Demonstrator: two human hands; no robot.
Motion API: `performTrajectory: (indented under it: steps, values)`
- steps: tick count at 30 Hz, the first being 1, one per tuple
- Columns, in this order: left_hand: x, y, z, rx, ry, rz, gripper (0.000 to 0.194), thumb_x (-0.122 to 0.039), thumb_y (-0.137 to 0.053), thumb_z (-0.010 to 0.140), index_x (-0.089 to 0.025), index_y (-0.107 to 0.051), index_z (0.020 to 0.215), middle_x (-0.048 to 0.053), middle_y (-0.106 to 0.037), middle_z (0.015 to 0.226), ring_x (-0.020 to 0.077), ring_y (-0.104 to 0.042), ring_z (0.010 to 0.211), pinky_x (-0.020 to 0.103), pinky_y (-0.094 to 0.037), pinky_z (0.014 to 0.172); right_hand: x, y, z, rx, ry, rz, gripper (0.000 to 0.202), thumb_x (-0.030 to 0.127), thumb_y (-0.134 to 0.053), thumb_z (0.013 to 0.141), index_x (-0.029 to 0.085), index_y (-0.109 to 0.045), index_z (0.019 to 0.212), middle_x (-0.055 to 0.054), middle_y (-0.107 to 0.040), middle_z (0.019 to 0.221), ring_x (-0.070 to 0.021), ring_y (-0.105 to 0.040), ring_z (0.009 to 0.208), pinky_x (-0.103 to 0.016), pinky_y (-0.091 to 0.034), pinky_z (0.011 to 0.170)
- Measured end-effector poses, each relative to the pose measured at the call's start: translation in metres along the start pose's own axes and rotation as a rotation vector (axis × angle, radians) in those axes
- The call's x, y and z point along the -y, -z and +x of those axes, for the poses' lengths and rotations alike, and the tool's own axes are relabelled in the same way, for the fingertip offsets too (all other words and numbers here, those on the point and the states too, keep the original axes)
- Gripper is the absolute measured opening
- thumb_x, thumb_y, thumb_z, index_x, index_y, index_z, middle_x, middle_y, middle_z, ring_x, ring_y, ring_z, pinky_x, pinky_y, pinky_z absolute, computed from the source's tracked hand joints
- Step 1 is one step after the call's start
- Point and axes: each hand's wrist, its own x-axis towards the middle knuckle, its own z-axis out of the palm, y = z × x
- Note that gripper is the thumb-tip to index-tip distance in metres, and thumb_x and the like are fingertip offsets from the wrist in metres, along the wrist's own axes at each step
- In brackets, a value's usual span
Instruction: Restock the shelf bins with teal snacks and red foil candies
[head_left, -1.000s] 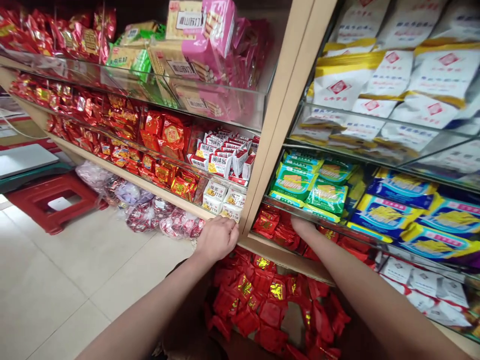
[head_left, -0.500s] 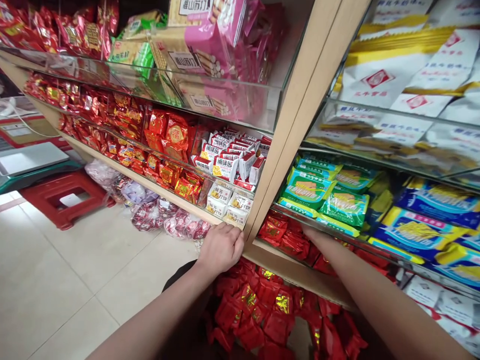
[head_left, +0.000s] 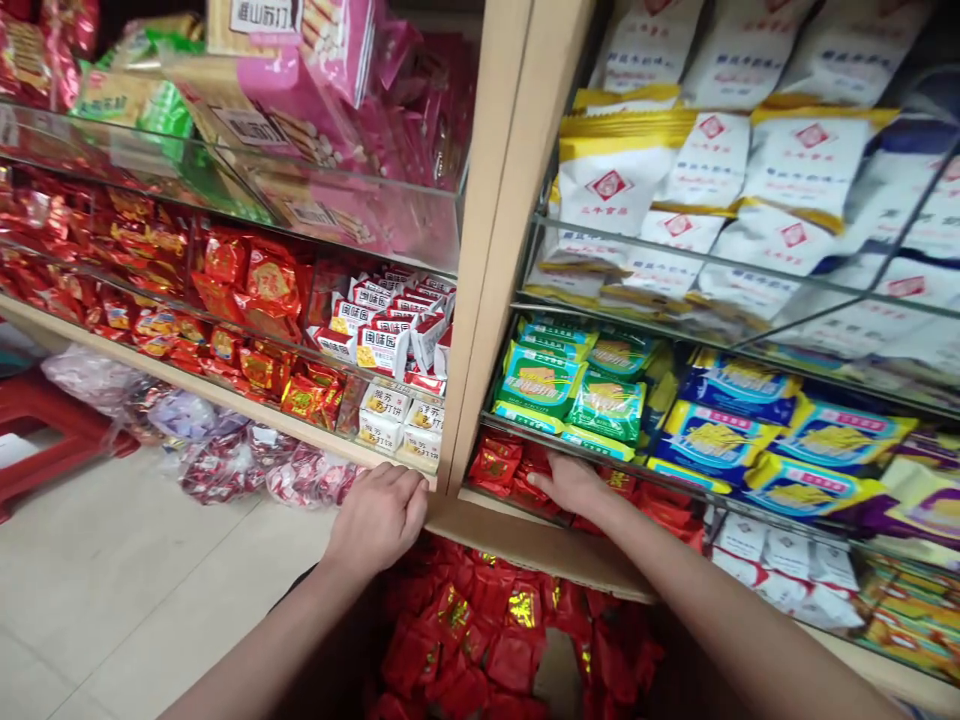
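My left hand [head_left: 379, 515] is closed over the edge of an open cardboard box [head_left: 525, 540], close to the shelf's wooden upright. Red foil snack packets [head_left: 491, 625] with gold print fill much of the box; bare cardboard shows among them. My right hand [head_left: 574, 488] reaches over the box flap into the low shelf compartment, among similar red packets [head_left: 499, 465]. Its thumb is stretched out, apart from the fingers, whose tips are hidden behind the packets and the shelf edge. I see nothing held in it.
Above my right hand sit green biscuit packs [head_left: 540, 380] and blue and yellow packs [head_left: 716, 440] behind a clear shelf front. A wooden upright [head_left: 491, 230] divides the shelves. Bagged sweets [head_left: 232, 460] and a red stool [head_left: 52, 430] are on the tiled floor at left.
The view has shifted to the right. My right hand has drawn partly out from under the shelf, so its back and thumb now show. My left hand stays on the box edge.
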Motion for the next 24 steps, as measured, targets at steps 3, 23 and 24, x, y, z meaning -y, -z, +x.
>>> performTrajectory:
  steps: [3,23,24]
  values:
    - [0.0,0.0,0.001,-0.021,0.008,0.024,0.028,-0.028,-0.031,0.085,-0.019,-0.052,0.068,0.003,-0.058,0.069,0.0193,-0.051,0.071,0.031,-0.035,0.067,0.005,0.013,-0.062,-0.033,0.094,0.047,0.043,0.042,-0.048,0.077,0.013,-0.055,0.109,-0.015,-0.048,0.123,-0.0253,-0.039,0.116,-0.035,-0.033,0.094]
    - [-0.001,0.007,-0.002,-0.119,-0.003,-0.213,0.025,-0.029,-0.034,0.084,-0.02,-0.057,0.083,0.004,-0.062,0.079,0.018,-0.054,0.079,0.03,-0.04,0.072,0.023,-0.153,-0.097,0.048,-0.044,-0.008,0.048,-0.004,-0.025,0.076,0.012,-0.054,0.111,-0.013,-0.06,0.107,-0.0203,-0.052,0.105,-0.032,-0.04,0.091]
    - [-0.003,0.01,-0.004,-0.162,-0.04,-0.261,0.023,-0.027,-0.036,0.083,-0.02,-0.056,0.09,0.005,-0.062,0.085,0.0182,-0.054,0.084,0.032,-0.04,0.077,0.026,-0.152,-0.096,0.051,-0.052,-0.01,0.042,-0.002,-0.028,0.079,0.012,-0.057,0.106,-0.013,-0.063,0.1,-0.0203,-0.056,0.098,-0.033,-0.043,0.086]
